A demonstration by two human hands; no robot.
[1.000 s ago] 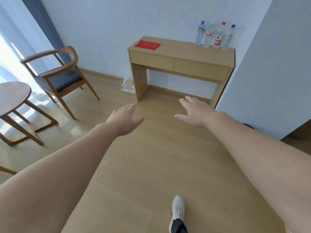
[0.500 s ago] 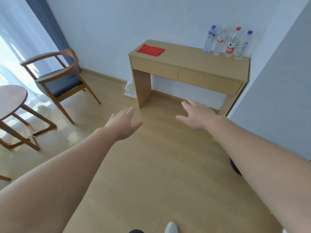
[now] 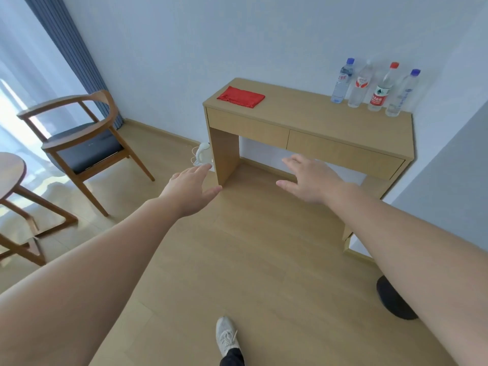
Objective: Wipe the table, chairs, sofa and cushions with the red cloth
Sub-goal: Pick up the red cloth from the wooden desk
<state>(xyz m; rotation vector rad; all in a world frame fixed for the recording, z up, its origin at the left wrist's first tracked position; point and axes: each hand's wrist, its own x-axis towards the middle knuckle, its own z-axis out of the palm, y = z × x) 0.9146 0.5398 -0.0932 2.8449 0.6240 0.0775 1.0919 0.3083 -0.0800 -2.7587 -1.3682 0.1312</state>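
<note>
A folded red cloth [image 3: 240, 96] lies on the left end of a light wooden table [image 3: 311, 114] with two drawers, standing against the wall. My left hand [image 3: 188, 191] and my right hand [image 3: 307, 179] are stretched out in front of me over the floor, palms down, fingers straight, holding nothing. Both hands are below and short of the table's front edge. A wooden armchair [image 3: 81, 143] with a dark seat stands at the left near the curtain.
Several water bottles [image 3: 375, 87] stand at the table's back right. A white kettle [image 3: 202, 154] sits on the floor by the table's left leg. A round wooden side table [image 3: 10, 170] is at the far left. A dark round object [image 3: 393, 299] lies on the floor at the right.
I have stepped closer to the table, which now looks larger and nearer. Both hands stay outstretched and empty, now reaching close to the table's front.
</note>
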